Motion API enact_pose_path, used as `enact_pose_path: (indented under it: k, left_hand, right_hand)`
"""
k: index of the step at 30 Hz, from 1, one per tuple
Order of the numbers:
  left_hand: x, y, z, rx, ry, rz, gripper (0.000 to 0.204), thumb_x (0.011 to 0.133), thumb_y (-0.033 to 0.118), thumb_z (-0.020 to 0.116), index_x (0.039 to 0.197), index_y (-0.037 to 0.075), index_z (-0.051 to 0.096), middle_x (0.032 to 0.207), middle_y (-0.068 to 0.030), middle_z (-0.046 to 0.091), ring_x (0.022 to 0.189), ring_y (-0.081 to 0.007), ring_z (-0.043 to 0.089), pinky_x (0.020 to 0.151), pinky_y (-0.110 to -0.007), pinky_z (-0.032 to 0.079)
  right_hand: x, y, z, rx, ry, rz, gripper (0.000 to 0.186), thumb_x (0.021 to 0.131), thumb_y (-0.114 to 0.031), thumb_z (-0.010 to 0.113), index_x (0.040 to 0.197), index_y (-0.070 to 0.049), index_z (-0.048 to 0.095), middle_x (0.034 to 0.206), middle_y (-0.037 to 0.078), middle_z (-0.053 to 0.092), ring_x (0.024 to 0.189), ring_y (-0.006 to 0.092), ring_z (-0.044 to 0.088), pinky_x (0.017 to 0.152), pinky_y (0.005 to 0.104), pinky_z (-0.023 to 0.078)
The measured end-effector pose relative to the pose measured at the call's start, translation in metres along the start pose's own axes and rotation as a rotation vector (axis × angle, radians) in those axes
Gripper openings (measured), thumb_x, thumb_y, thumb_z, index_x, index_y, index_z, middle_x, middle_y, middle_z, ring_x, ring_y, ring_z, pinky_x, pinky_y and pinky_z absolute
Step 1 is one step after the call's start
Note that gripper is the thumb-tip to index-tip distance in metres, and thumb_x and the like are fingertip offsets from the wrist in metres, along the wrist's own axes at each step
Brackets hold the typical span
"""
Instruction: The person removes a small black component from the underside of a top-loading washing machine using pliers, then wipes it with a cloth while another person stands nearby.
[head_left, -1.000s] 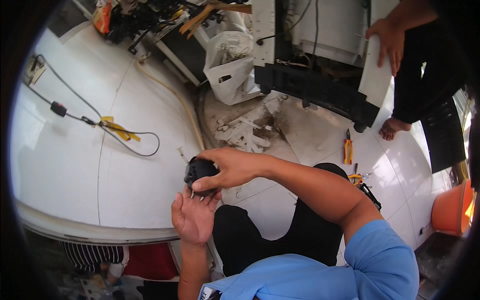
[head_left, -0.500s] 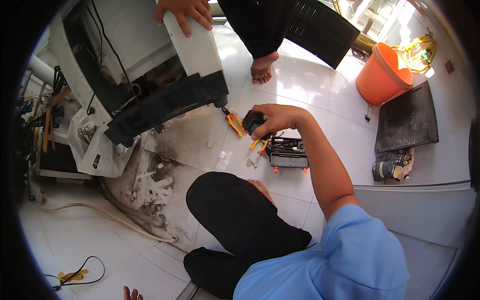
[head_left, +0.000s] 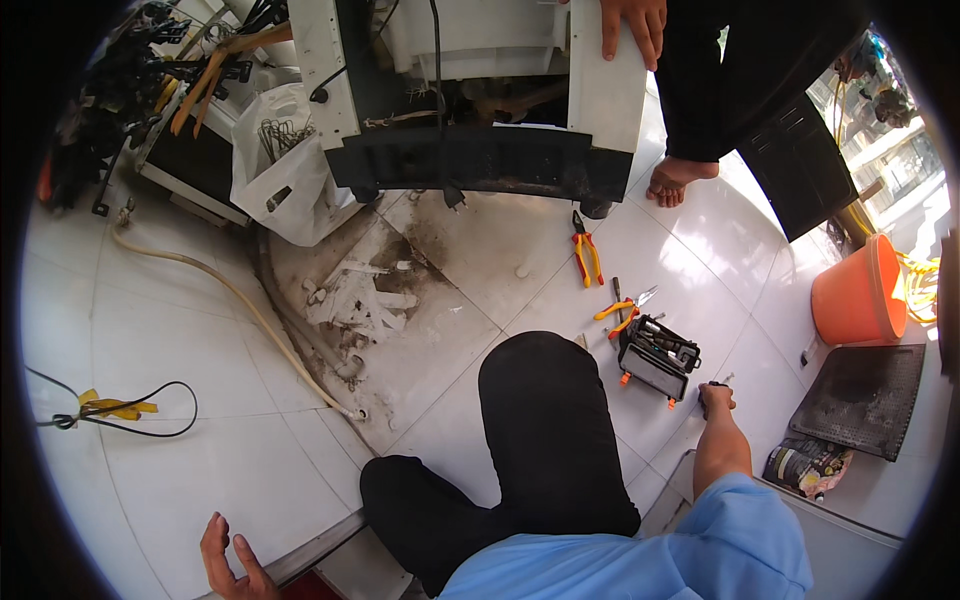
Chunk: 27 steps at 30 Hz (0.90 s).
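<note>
My right hand (head_left: 718,396) is low at the right, beside an open black toolbox (head_left: 658,358) on the tiled floor, its fingers closed on a dark object, mostly hidden. A small metal piece shows just past the fingertips. Pliers with red-yellow handles (head_left: 587,258), long-nose pliers (head_left: 620,308) and a screwdriver lie near the toolbox. My left hand (head_left: 235,565) hangs at the lower left, fingers apart and curved, holding nothing.
A white appliance (head_left: 601,100) stands ahead, another person's hand (head_left: 630,25) on it, their bare foot (head_left: 680,180) beside it. Orange bucket (head_left: 850,295), perforated tray (head_left: 860,400), white bag (head_left: 280,190), hose (head_left: 239,298) and cord (head_left: 180,420) lie around my black-clad knees.
My right hand has left my left hand, carried the black object rightward and is now low beside the toolbox. My left hand is apart at lower left. The view has swung.
</note>
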<state>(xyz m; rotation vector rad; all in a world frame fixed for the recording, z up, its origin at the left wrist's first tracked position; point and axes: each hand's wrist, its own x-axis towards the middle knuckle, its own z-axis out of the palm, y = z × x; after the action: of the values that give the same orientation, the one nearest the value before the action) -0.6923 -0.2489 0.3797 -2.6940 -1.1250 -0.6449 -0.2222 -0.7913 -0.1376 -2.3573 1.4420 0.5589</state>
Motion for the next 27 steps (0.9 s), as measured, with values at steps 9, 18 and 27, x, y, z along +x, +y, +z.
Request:
enact_pose_path:
  k: [9,18,27]
  left_hand:
    - [-0.014,-0.021,-0.026,0.365,0.514,0.034,0.025,0.097,0.014,0.068,0.114,-0.005,0.067,0.109,-0.0202,0.07,0.099,-0.0336,0.067,0.091,-0.041,0.054]
    - [-0.011,-0.047,-0.023,0.587,0.35,0.145,0.025,0.097,0.017,0.068,0.111,-0.003,0.068,0.113,-0.0188,0.069,0.101,-0.0357,0.066,0.092,-0.046,0.053]
    - [-0.013,-0.04,-0.019,0.628,0.411,0.132,0.022,0.095,0.013,0.069,0.112,0.0,0.066,0.112,-0.0159,0.069,0.102,-0.034,0.066,0.091,-0.045,0.054]
  right_hand:
    - [-0.237,-0.212,0.015,0.0,0.215,-1.346,0.057,0.089,-0.038,0.071,0.138,-0.012,0.055,0.15,0.026,0.037,0.134,0.0463,0.043,0.103,0.0591,0.044]
    - [-0.252,-0.249,0.117,-0.367,0.09,-1.295,0.042,0.095,-0.039,0.061,0.124,-0.008,0.061,0.123,0.015,0.051,0.117,0.0346,0.055,0.093,0.0557,0.049]
    - [-0.247,-0.178,0.089,-0.267,0.163,-1.448,0.032,0.093,-0.034,0.061,0.099,-0.003,0.067,0.112,0.018,0.055,0.103,0.0371,0.06,0.089,0.0501,0.051]
